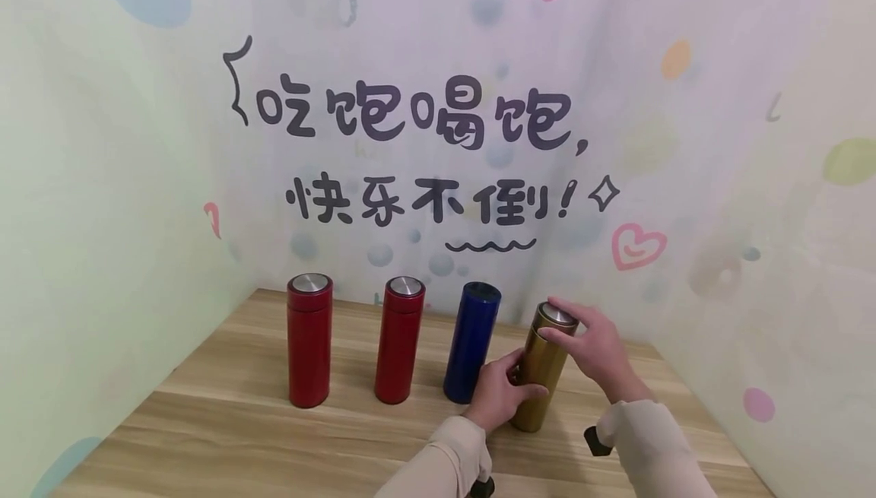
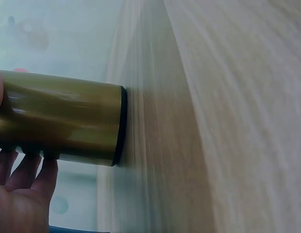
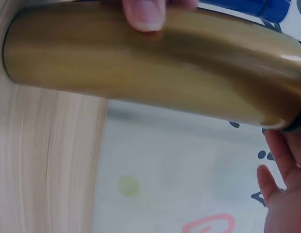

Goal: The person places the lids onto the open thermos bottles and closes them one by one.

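Observation:
A gold thermos flask [image 1: 544, 365] with a silver-topped lid [image 1: 557, 314] stands at the right of the row. My left hand [image 1: 496, 396] grips its lower body, thumb across the near side and fingers round the far side. Up at the lid, my right hand [image 1: 597, 344] holds on with thumb and fingers. In the left wrist view, the flask's dark base [image 2: 121, 127] meets the tabletop. The right wrist view has the gold body [image 3: 155, 68] under my left thumb [image 3: 145, 14], while part of my right hand [image 3: 286, 199] shows near the lid end, mostly cut off.
Just left of the gold flask is a blue thermos flask [image 1: 472, 342]. Two red thermos flasks, one in the middle [image 1: 400, 350] and one farther left [image 1: 309, 353], stand upright. All are on a wood-grain table [image 1: 226, 429] before a printed wall [image 1: 424, 42].

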Demonstrator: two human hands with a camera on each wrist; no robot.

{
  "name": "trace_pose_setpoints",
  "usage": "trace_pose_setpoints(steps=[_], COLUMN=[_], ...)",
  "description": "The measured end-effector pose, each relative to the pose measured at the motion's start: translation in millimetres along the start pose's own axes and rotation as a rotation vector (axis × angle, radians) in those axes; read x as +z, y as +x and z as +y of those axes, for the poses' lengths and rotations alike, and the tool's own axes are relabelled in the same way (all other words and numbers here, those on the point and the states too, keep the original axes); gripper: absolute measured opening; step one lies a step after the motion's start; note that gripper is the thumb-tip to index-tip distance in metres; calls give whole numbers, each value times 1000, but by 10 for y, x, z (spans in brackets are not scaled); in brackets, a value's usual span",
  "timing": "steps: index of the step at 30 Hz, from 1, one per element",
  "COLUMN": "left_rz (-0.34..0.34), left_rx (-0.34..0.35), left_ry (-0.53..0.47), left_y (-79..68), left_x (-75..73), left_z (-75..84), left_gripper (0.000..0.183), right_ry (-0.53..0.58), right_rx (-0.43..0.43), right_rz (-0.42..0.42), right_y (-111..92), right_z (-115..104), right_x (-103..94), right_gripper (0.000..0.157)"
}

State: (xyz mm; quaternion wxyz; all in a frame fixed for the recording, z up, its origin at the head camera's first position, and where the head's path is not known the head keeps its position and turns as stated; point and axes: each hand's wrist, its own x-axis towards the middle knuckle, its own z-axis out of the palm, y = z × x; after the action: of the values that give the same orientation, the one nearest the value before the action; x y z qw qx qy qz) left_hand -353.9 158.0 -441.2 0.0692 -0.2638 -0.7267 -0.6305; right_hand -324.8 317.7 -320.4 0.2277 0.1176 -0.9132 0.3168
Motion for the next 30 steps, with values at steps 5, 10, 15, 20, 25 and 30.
trace_pose_setpoints(steps=[5,10,15,20,25,30], left_rz=[-4,-3,0,-13,-17,-6], left_rx=[-13,-24,-23,-34,-44,-40], left_ry=[8,23,32,18,23,21], left_y=[-11,-16,-20,-33,-36,-31], left_x=[-2,-12,-8,-2,-10,-35], left_z=[-19,-19,0,30,41,49], left_gripper=[64,63,62,63,63,62], right_ry=[-55,-112,-153,-178,-209,-146], right_rx=[-66,-88,-74,-91,-94,-109], right_rz=[104,160,188,252,291,208], right_y=[-5,5,4,9,18,-2], right_z=[-1,-20,-40,-27,-21,-24], right_x=[91,133,164,210,252,233], right_gripper=[61,59,63,58,58,56])
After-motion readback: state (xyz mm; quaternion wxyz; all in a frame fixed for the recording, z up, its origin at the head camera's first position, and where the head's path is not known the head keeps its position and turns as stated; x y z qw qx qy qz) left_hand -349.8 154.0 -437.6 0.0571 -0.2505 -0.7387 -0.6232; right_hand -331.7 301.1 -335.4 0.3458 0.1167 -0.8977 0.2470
